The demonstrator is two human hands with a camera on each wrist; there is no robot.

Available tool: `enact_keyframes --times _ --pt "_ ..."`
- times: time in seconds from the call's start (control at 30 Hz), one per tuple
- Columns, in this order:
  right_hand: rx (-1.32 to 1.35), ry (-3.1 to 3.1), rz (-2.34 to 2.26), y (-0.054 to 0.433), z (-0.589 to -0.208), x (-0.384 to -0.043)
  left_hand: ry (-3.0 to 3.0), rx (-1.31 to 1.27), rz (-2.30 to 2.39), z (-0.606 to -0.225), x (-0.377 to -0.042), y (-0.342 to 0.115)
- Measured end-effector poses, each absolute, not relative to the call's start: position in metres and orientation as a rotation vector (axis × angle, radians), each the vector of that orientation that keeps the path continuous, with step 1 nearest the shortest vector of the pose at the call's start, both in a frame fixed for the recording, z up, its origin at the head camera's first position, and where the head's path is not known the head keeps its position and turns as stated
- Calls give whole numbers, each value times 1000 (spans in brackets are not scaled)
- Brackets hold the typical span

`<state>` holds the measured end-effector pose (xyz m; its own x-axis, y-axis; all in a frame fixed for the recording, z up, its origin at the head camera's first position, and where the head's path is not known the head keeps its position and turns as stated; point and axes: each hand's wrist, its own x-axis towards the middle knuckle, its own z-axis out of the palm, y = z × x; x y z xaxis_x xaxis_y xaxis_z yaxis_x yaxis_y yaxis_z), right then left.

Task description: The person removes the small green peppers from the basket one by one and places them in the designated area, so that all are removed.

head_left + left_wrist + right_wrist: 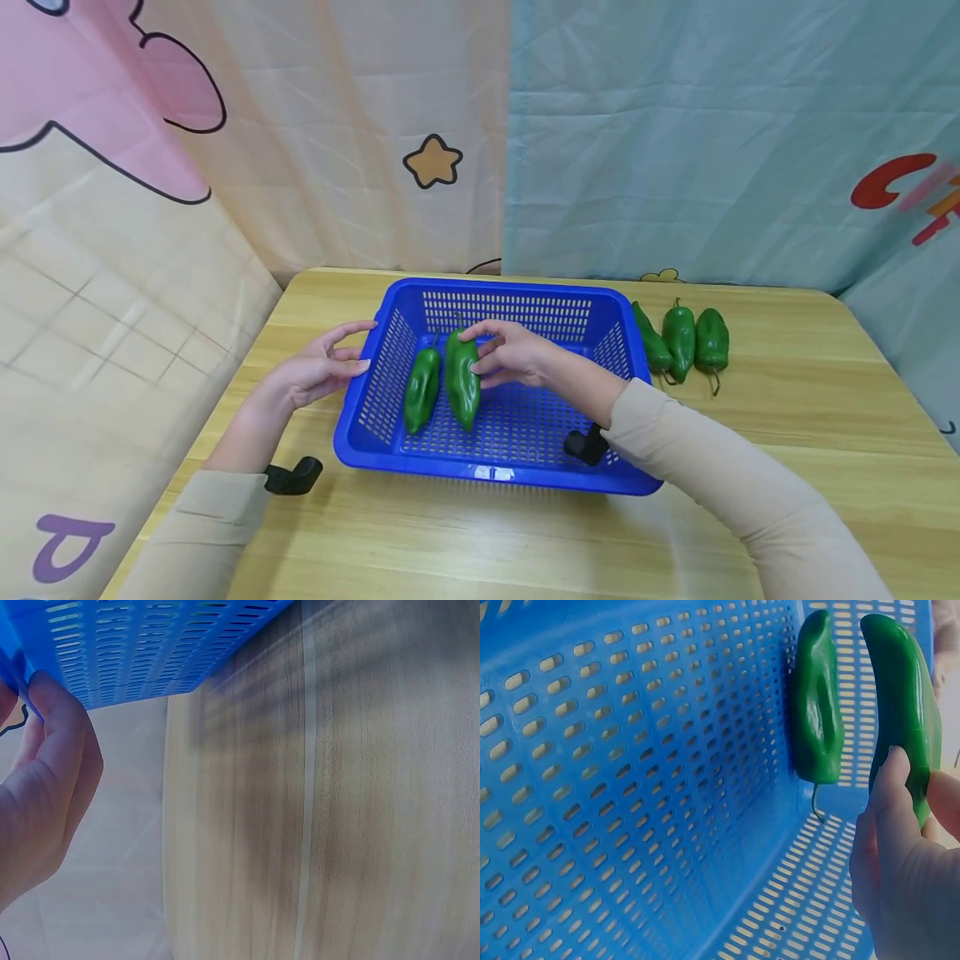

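Observation:
A blue plastic basket [491, 482] with slotted walls stands on the table. My left hand [321, 367] pinches its left rim, thumb and fingers at the edge; the left wrist view shows that hand [52, 765] at the rim too. My right hand [513, 354] reaches over the basket and holds a green pepper [461, 387] by its side, between thumb and fingers. In the right wrist view this pepper [904, 690] is raised above the basket floor. A second green pepper [422, 392] lies in the basket's left part, along the left wall.
Three more green peppers [679, 337] lie side by side on the wooden table [787, 400], just right of the basket. Behind the table hangs a printed curtain [360, 167]. A black wrist mount [585, 446] on the right arm overlaps the basket's front right.

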<state>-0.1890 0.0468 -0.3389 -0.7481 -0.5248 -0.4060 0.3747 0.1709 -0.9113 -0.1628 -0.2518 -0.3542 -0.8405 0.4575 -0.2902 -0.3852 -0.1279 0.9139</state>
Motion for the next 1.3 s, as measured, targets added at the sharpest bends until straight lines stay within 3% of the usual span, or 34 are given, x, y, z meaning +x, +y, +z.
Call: enact_keyframes --times 1.3 --pt "-231 1742 -1728 78 -303 -188 1608 76 2013 -357 -164 -252"
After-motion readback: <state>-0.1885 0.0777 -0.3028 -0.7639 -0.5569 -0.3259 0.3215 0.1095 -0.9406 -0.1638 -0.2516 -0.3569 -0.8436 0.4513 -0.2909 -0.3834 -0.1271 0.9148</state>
